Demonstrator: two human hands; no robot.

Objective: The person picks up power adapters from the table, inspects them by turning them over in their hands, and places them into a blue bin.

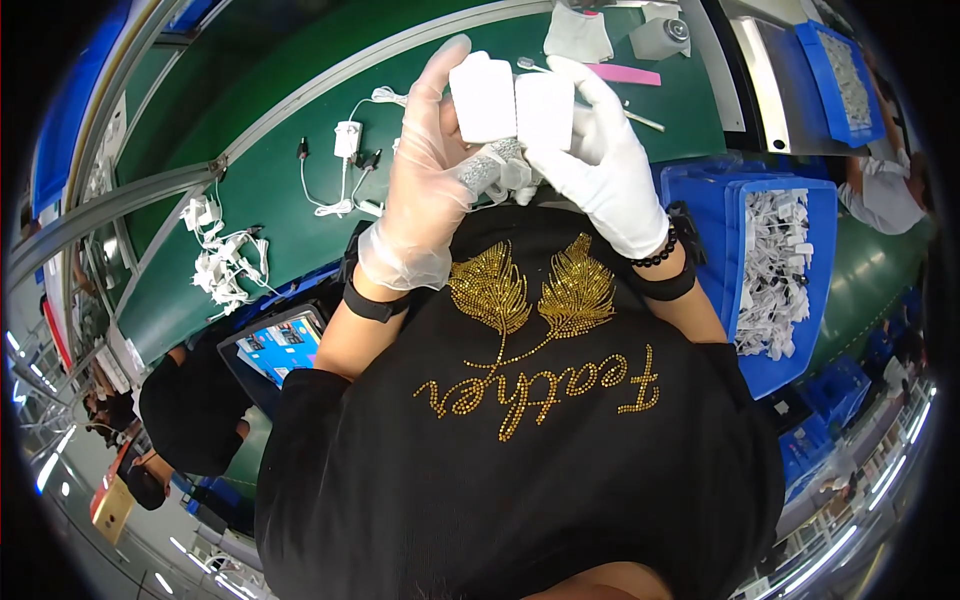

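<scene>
Two white power adapters (pixel 484 98) are held side by side above the green bench, close in front of my chest. My left hand (pixel 420 180), in a thin clear glove, is closed on the left one, its thumb along the outer side. The right-hand adapter (pixel 546 112) is gripped by my right hand (pixel 600 170) in a white glove, with fingers behind and beside it. Below them hangs a bundled cord (pixel 495 170) with a greyish wrap, partly hidden by the hands. Most of my left fingertips are out of sight behind the adapter.
On the green bench (pixel 290 240) lie a white adapter with its cord (pixel 347 140) and a heap of white adapters (pixel 222 260). A pink strip (pixel 625 75), white cloth (pixel 580 38) and bottle (pixel 660 38) lie beyond. At right stands a blue bin (pixel 822 290) of adapters.
</scene>
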